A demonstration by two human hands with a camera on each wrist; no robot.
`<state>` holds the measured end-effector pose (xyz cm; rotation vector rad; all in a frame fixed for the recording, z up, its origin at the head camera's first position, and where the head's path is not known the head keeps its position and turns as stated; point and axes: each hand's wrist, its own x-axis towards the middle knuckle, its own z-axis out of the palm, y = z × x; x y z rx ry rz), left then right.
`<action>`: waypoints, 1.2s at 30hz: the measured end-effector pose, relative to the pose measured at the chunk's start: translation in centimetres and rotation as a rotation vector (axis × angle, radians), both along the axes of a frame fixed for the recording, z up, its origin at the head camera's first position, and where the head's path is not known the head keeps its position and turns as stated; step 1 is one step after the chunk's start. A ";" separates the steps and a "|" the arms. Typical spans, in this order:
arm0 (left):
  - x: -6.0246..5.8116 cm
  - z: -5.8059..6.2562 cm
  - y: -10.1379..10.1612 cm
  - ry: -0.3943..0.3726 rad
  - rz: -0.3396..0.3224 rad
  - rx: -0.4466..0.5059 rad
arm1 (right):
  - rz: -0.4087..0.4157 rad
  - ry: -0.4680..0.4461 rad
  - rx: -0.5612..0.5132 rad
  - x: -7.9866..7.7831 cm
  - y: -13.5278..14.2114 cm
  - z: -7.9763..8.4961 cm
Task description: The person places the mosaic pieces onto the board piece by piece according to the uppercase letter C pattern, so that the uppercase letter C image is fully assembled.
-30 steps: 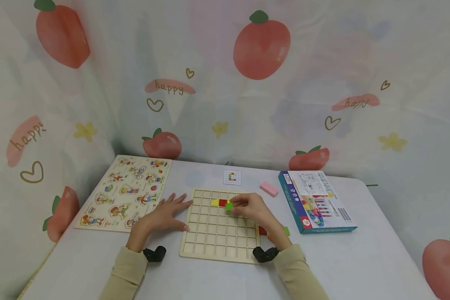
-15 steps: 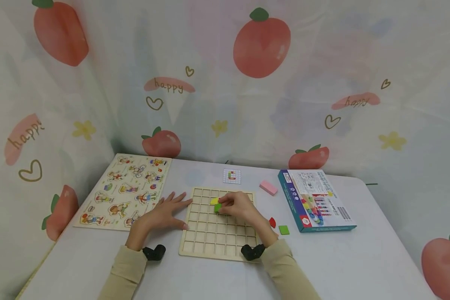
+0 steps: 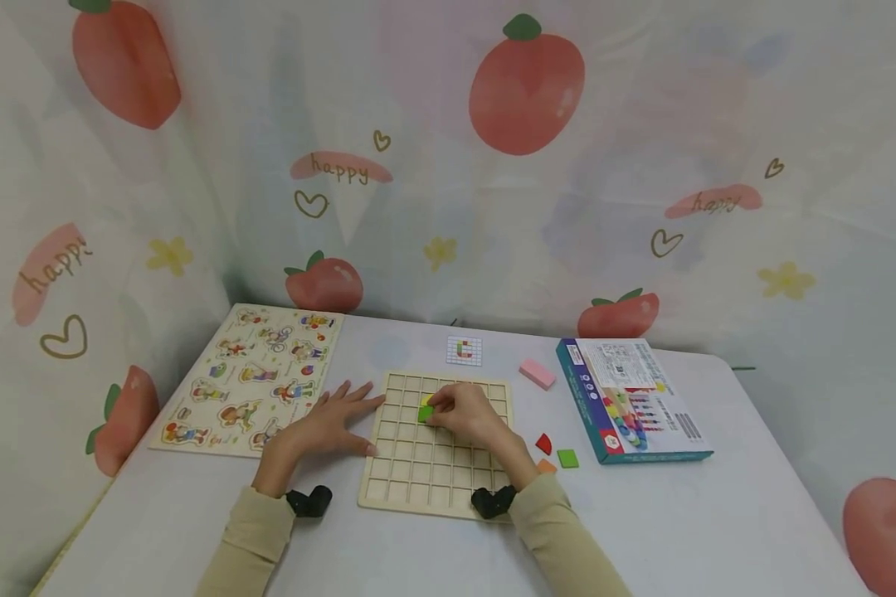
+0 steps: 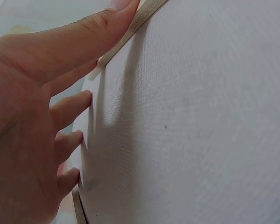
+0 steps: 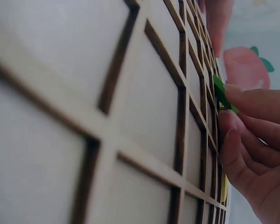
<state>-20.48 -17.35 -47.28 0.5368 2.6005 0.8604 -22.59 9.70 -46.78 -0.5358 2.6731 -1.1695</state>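
Observation:
A wooden grid board (image 3: 403, 481) lies in the middle of the table. My right hand (image 3: 465, 414) pinches a green square tile (image 3: 425, 414) over a cell in the board's upper left part. In the right wrist view the green tile (image 5: 222, 94) tilts between thumb and finger, one edge at the grid's ribs. A yellow tile (image 3: 428, 400) sits in the cell just behind it, partly covered by the fingers. The fingers hide the neighbouring cells. My left hand (image 3: 327, 427) is spread on the table, its thumb and fingertips at the board's left edge.
A red quarter-round tile (image 3: 543, 444), a green tile (image 3: 567, 458) and an orange tile (image 3: 546, 467) lie right of the board. Behind it are a pattern card (image 3: 465, 351) and a pink block (image 3: 538, 374). A picture puzzle board (image 3: 224, 394) is left, a box (image 3: 635, 406) right.
My right hand has carried the green tile leftward over the board, to the cell in front of the yellow tile. The loose tiles at right are uncovered. My left hand has stayed in place.

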 end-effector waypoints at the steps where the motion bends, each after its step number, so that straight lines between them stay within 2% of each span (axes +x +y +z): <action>1: 0.0 0.0 0.0 0.001 -0.001 -0.002 | 0.001 0.000 0.005 0.0 0.0 -0.1; 12: -0.1 -0.3 0.0 0.011 0.002 -0.007 | 0.049 0.044 0.053 0.1 -0.2 0.2; 17: -0.1 -0.3 0.0 0.009 0.004 -0.016 | 0.113 0.064 0.051 0.5 0.7 0.8; 21: -0.1 -0.2 0.1 0.010 0.007 -0.011 | 0.125 0.065 0.045 0.9 1.6 1.1; 31: 0.2 0.1 0.3 0.005 0.019 -0.007 | 0.019 0.046 0.026 2.7 5.2 1.6; 36: 0.3 0.2 0.4 -0.006 0.028 -0.006 | -0.048 -0.004 0.007 3.8 7.6 1.7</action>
